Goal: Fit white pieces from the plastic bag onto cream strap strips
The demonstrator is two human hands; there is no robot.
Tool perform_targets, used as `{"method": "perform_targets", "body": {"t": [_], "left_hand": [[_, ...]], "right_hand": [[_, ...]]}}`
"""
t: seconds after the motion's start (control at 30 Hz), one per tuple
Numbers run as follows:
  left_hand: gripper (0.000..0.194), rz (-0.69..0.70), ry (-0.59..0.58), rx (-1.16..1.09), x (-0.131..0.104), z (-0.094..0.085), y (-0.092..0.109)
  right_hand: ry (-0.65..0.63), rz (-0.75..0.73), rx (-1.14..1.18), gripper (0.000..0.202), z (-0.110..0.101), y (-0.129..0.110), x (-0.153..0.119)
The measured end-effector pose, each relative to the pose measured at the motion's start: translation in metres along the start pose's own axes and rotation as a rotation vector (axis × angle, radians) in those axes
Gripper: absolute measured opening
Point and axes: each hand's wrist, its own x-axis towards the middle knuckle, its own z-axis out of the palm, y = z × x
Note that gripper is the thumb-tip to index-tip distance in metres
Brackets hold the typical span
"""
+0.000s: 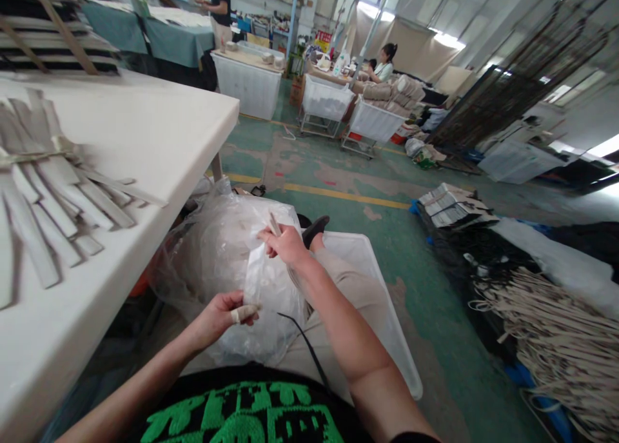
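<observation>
At the frame's centre, the left hand (235, 311) and right hand (284, 242) clamp fingers on opposite ends of a strip (253, 272), seemingly keeping it straight above the bag (206, 243).

Both arms are bare below the sleeves and reach forward, past the right edge of the desk (155, 120). The left forearm (178, 349) slants up from the lower left, its elbow bent; the left hand (235, 311) is nearer the body, thumb and fingers brought together in a pinching grip, one digit carrying a pale wrap (244, 313). The right forearm (331, 295) angles inward from the lower right. The right hand (284, 244) is farther forward, its fingers curled into a closed grip. The hands are apart, and both wrists look nearly straight.
</observation>
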Motion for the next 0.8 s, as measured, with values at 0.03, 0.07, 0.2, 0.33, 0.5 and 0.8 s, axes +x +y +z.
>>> {"method": "perform_targets", "body": {"t": [0.03,0.07,0.2,0.33,0.5,0.8], "left_hand": [[0.028,0.000,-0.003,0.008,-0.002,-0.002,-0.003],[0.027,-0.005,0.001,0.015,-0.004,-0.004,-0.006],[0.026,-0.036,0.022,0.090,-0.011,-0.010,-0.018],[0.026,-0.035,0.024,0.150,-0.012,-0.010,-0.024],[0.023,-0.058,-0.035,0.271,-0.011,-0.012,-0.029],[0.027,-0.085,0.061,0.218,-0.008,-0.025,-0.020]], "right_hand": [[0.072,0.005,0.022,0.016,-0.010,-0.001,0.006],[0.139,0.009,0.038,0.018,-0.020,-0.001,0.011],[0.283,0.017,0.064,0.023,-0.048,-0.001,0.022],[0.297,0.007,0.070,0.024,-0.053,-0.001,0.022],[0.328,-0.031,0.074,0.023,-0.053,-0.007,0.027],[0.339,-0.075,-0.029,0.032,-0.065,-0.008,0.041]]}}
